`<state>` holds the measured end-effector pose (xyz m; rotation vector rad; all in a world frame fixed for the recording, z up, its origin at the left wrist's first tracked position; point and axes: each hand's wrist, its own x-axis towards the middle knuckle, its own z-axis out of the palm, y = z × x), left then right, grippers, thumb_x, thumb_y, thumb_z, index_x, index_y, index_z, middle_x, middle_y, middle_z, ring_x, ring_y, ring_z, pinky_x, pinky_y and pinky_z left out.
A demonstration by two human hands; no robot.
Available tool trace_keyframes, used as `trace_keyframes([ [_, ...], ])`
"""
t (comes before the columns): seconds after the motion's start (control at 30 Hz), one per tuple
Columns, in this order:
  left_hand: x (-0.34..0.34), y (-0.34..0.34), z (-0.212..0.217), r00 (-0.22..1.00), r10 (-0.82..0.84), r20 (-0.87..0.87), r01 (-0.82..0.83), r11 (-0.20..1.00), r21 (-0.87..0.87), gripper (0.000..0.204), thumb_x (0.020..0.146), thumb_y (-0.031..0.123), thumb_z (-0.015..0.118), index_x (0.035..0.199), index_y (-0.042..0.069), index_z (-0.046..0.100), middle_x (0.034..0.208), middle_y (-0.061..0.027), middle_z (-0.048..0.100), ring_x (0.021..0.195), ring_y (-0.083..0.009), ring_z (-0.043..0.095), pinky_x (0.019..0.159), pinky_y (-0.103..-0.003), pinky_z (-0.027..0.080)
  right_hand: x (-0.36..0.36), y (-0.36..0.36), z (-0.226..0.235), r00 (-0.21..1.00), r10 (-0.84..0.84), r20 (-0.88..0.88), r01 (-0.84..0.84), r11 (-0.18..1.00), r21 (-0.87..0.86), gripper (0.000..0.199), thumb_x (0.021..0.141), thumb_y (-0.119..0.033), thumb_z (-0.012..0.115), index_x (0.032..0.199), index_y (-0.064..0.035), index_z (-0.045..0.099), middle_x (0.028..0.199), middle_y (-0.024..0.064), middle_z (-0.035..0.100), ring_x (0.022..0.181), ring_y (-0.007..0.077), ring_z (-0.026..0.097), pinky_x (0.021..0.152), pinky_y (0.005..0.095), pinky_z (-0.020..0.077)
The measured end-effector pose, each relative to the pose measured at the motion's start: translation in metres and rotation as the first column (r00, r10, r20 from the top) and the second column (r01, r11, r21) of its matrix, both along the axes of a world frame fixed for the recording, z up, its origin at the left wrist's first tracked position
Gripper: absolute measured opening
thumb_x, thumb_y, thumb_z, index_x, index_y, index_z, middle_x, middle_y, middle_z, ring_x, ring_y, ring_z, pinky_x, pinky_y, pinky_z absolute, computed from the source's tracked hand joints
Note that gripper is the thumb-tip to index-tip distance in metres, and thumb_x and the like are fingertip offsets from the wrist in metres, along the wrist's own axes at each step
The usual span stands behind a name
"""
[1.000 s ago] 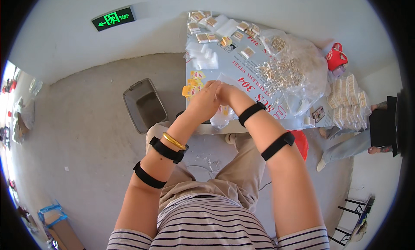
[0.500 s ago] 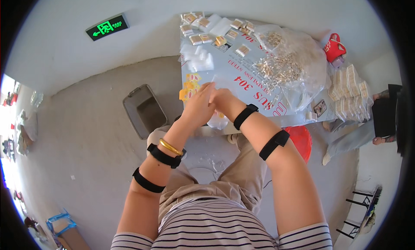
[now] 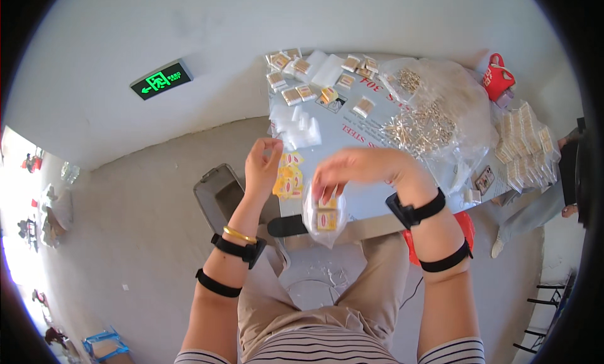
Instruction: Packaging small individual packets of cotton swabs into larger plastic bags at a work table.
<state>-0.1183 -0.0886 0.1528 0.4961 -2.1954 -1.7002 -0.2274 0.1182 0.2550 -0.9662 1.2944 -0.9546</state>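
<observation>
The right hand (image 3: 358, 169) pinches a clear plastic bag (image 3: 324, 216) of small packets over the near table (image 3: 377, 204) edge; the left hand (image 3: 263, 166), fingers loosely apart, holds nothing. Best support the bag's bottom while filling.

white wall (image 3: 314, 24) | green exit sign (image 3: 161, 80); grey floor (image 3: 145, 238) | daylight at left

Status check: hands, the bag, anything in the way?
Right hand pinching clear bag of small packets by its top. Left hand raised beside it, nothing visibly held. Yellow labels on table between them; nothing blocking.
</observation>
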Motion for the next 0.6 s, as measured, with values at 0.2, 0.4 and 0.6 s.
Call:
trace_keyframes([
  [0.2,-0.134,-0.058,-0.083,0.985,0.087,0.149,-0.015,0.904,-0.428,0.042,0.082,0.029,0.066,0.115,0.005,0.055,0.116,-0.012,0.061,0.1,-0.0257,0.061,0.086,-0.038,0.048,-0.147,-0.038,-0.139,0.57,-0.614,-0.546,0.688,0.72,-0.092,0.024,0.084,-0.023,0.061,0.094,-0.0014,0.067,0.091,0.0126,0.069,0.085,0.024,0.066,0.078,0.0333,0.0514],
  [0.4,-0.244,-0.091,-0.135,0.887,0.303,0.349,-0.219,0.94,-0.261,0.058,0.078,0.034,0.069,0.122,0.003,0.048,0.113,-0.0148,0.063,0.106,-0.0308,0.061,0.09,-0.039,0.047,-0.199,-0.134,-0.22,0.176,-0.534,-0.827,0.677,0.676,-0.292,0.023,0.085,-0.017,0.059,0.1,0.0,0.063,0.102,0.0197,0.064,0.094,0.0362,0.064,0.083,0.0429,0.0513],
  [0.6,-0.294,-0.093,-0.15,0.796,0.421,0.435,-0.288,0.896,-0.339,0.058,0.073,0.029,0.072,0.118,-0.002,0.051,0.111,-0.0185,0.064,0.102,-0.033,0.063,0.089,-0.039,0.049,-0.225,-0.182,-0.262,0.108,-0.421,-0.901,0.748,0.631,-0.206,0.03,0.088,-0.017,0.056,0.111,0.002,0.054,0.111,0.0196,0.057,0.095,0.036,0.064,0.078,0.0436,0.0538],
])
